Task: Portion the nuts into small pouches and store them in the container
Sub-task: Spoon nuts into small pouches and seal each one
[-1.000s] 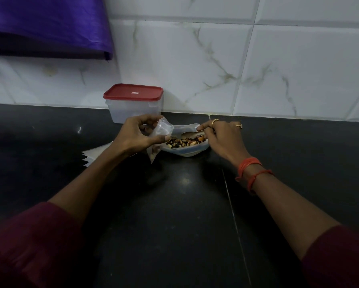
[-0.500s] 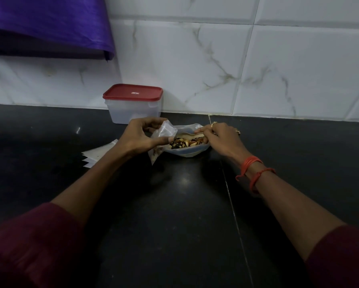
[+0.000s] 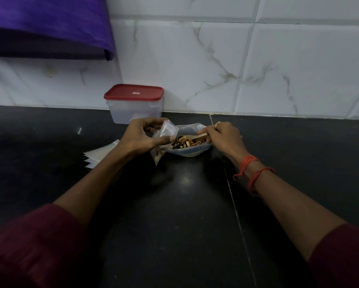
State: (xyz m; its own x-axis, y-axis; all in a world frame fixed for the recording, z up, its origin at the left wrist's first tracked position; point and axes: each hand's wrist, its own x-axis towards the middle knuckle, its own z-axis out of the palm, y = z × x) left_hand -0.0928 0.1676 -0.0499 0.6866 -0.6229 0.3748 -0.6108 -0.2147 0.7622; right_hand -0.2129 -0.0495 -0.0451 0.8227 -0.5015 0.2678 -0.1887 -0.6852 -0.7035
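Left hand [image 3: 140, 138] and pouch [image 3: 167, 130] shifted slightly toward 3 o'clock, grip pinching pouch mouth beside nuts [image 3: 182, 143] on counter [image 3: 174, 225], right hand [image 3: 224, 138] grip curled round wooden spoon [image 3: 192, 137] over nuts, lidded container [image 3: 135, 111] at 12 o'clock, spare pouches [image 3: 99, 154] at 9 o'clock

sleeves [image 3: 35, 244]: dark maroon, both arms
wrist threads [image 3: 249, 170]: a few orange-red loops, right side
ring [image 3: 218, 124]: goldish, on the right hand [image 3: 224, 140]
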